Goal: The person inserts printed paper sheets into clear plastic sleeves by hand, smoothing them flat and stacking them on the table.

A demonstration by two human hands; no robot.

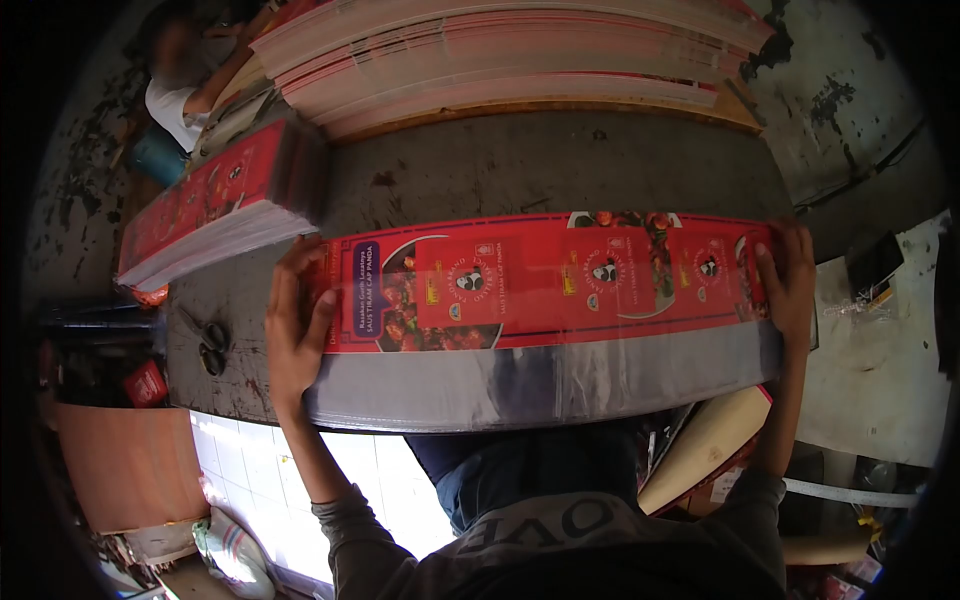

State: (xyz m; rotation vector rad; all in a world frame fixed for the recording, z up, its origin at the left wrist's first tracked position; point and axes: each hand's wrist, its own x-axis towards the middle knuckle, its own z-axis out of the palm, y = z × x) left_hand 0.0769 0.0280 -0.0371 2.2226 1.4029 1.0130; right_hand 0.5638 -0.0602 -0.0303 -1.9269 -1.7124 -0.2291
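Observation:
A long stack of red printed sheets [540,285] lies across the table in front of me, its thick greyish side facing my body. The top sheet shows food pictures and panda logos under a glossy surface. At the stack's left end, my left hand [298,315] has its thumb on the top and its fingers around the edge. My right hand [790,285] grips the opposite end in the same way, thumb over the printed face. Parts of the fingers are hidden behind the ends.
A second stack of red printed sheets [215,195] sits at the left. Black-handled scissors [208,342] lie on the worn dark table [450,165], near my left hand. Tall piles of sheets [520,60] stand at the back. Another person [185,95] is at the upper left.

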